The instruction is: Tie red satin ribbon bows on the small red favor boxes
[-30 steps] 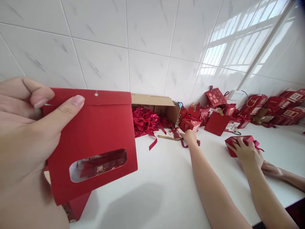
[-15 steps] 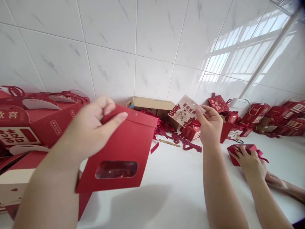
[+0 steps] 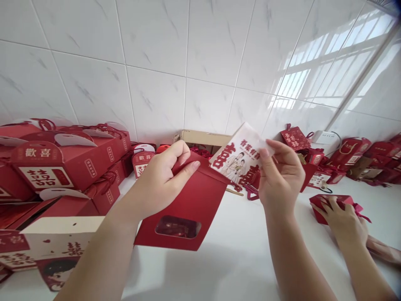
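Note:
My left hand (image 3: 164, 182) grips a red paper gift bag (image 3: 200, 194) by its folded top edge, thumb in front. Near the bag's bottom is a rounded clear window (image 3: 178, 227); what lies behind it is too dim to name. Between thumb and fingers, my right hand (image 3: 282, 177) pinches a pale printed card (image 3: 236, 159). Red double-happiness characters and a drawn couple decorate the card. It is tilted, and its lower left corner overlaps the bag's top right corner; whether they touch I cannot tell.
Red gift boxes (image 3: 94, 156) are piled on the left of the white table (image 3: 238, 259). A brown cardboard box (image 3: 203, 137) sits against the tiled wall. At right, another person's hand (image 3: 344, 217) rests on a red box with ribbon (image 3: 321, 215). More red packages (image 3: 351, 152) stand behind.
The view has turned slightly left. My left hand and the bag have come toward the card, closing the gap between them. Both hands keep their hold.

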A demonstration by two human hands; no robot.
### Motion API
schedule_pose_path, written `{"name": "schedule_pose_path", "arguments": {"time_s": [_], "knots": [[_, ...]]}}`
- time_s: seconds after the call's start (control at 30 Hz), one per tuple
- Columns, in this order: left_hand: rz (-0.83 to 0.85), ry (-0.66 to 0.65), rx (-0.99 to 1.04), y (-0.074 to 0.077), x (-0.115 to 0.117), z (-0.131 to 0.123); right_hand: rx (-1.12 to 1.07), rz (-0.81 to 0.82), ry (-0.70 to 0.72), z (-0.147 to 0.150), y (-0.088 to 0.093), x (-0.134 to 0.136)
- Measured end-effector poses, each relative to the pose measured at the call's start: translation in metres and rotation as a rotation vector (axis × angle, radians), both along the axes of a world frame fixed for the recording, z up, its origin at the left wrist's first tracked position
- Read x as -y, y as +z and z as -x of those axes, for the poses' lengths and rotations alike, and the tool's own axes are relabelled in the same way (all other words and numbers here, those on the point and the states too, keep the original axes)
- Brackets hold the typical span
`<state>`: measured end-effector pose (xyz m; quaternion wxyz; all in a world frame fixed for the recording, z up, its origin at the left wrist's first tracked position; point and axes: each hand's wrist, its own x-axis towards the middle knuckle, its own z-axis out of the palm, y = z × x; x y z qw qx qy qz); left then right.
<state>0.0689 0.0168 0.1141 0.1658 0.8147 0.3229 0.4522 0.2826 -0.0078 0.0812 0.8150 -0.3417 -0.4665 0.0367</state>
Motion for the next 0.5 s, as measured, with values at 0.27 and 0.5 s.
{"name": "schedule_pose_path", "arguments": {"time_s": [0.27, 0.5], "knots": [[0.098, -0.061, 0.036, 0.001, 0.004, -0.002, 0.03, 0.173, 0.272, -0.001, -0.002, 0.0], [0.209, -0.09, 0.446, -0.013, -0.005, -0.02, -0.015, 0.313, 0.493, 0.044, -0.02, 0.0]]}}
